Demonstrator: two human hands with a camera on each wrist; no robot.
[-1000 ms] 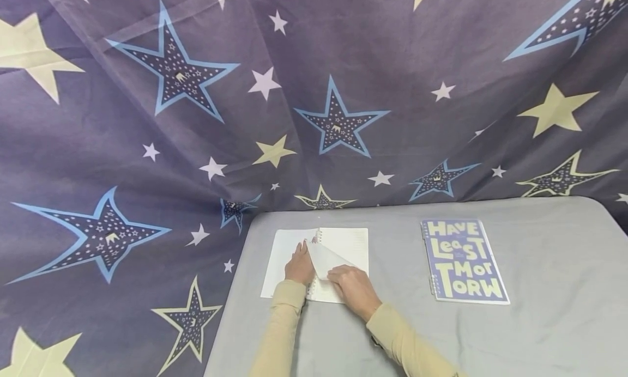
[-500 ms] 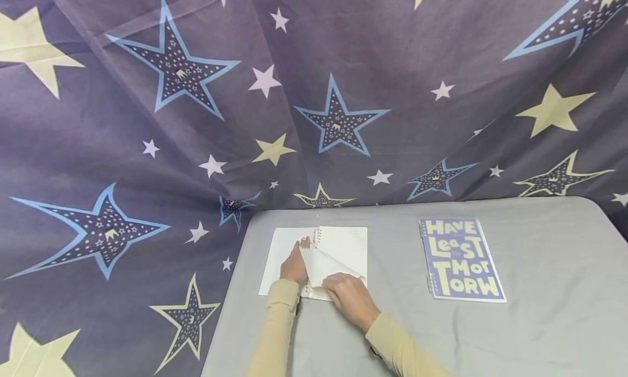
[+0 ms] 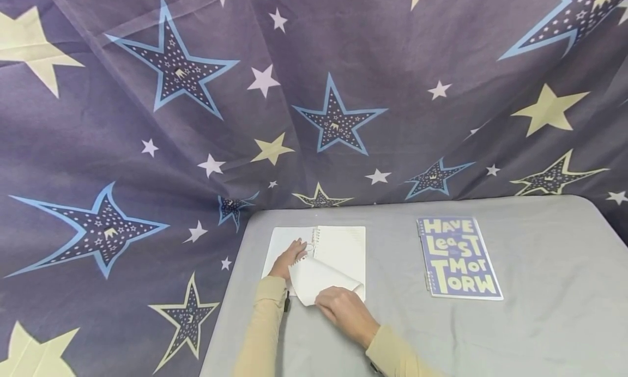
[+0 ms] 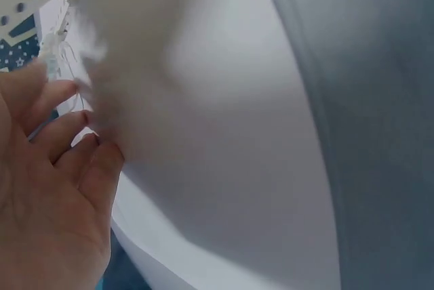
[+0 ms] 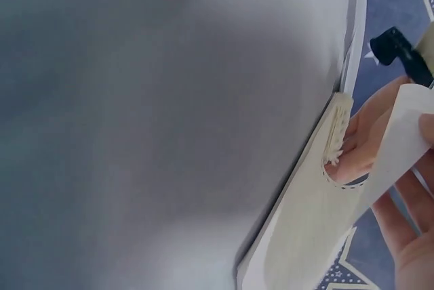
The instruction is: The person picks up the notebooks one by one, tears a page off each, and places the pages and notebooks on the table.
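A ring-bound notebook lies open, its metal rings showing at the top of the spine. My right hand pinches the lower edge of a white sheet of paper, which curls up over the notebook's lower half. A row of punched holes runs along the sheet's left edge, apart from the visible rings. My left hand rests on the left page, beside that holed edge. In the left wrist view its fingers are loosely bent near the sheet. The lower spine is hidden under the sheet.
A second ring-bound notebook, with a purple cover and large pale lettering, lies closed to the right. Both are on a grey cloth-covered surface. A star-patterned fabric hangs behind and at the left.
The sheet has come down and left, its holed edge moving away from the rings. My right hand has moved slightly down and left with it. My left hand has shifted left off the spine.
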